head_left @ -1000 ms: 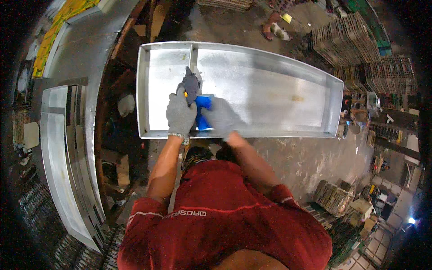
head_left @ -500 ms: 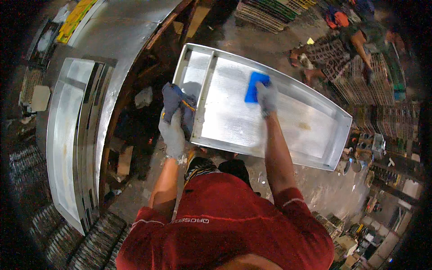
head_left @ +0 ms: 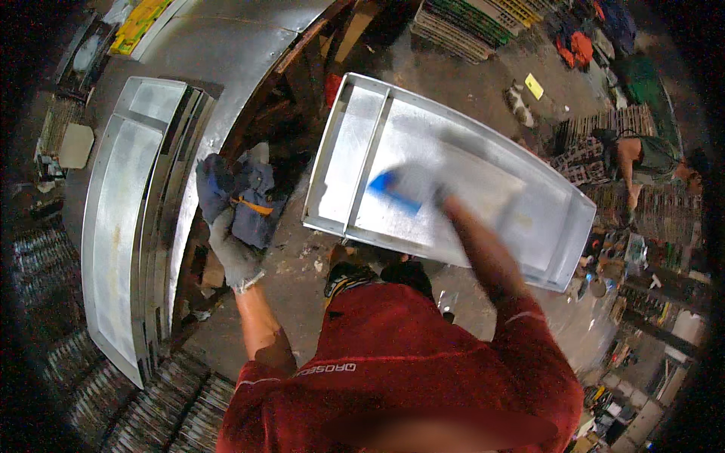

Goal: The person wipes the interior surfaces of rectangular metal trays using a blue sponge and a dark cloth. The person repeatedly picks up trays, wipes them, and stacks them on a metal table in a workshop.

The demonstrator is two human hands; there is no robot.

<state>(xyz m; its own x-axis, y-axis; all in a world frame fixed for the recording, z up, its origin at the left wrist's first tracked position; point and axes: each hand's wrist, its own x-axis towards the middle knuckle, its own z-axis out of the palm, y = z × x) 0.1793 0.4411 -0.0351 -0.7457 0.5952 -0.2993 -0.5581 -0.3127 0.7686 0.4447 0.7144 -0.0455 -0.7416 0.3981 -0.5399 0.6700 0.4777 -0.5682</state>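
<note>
A shallow silver metal tray [head_left: 341,143], with a crosswise divider near its left end, lies in front of me. My right hand [head_left: 420,186], gloved and smeared by motion, presses a flat blue pad [head_left: 391,193] against the tray's inner floor, just right of the divider. Whether the pad is sponge or cloth I cannot tell. To the left of the tray, my left hand [head_left: 236,251], in a grey glove, grips a bunched dark grey-blue cloth [head_left: 243,181] with an orange strip. The cloth hangs apart from the tray and partly hides the fingers.
Several similar metal trays [head_left: 130,170] are stacked on a metal-topped table [head_left: 226,45] at left. Rows of stacked racks [head_left: 162,396] stand at lower left. A person [head_left: 630,155] sits at far right beside more stacks. A cat [head_left: 519,104] and a yellow piece [head_left: 534,86] are on the floor.
My left hand has drawn the cloth leftward, away from the tray's edge. My right hand has slid the blue pad left and nearer to me, toward the divider. The view has shifted slightly.
</note>
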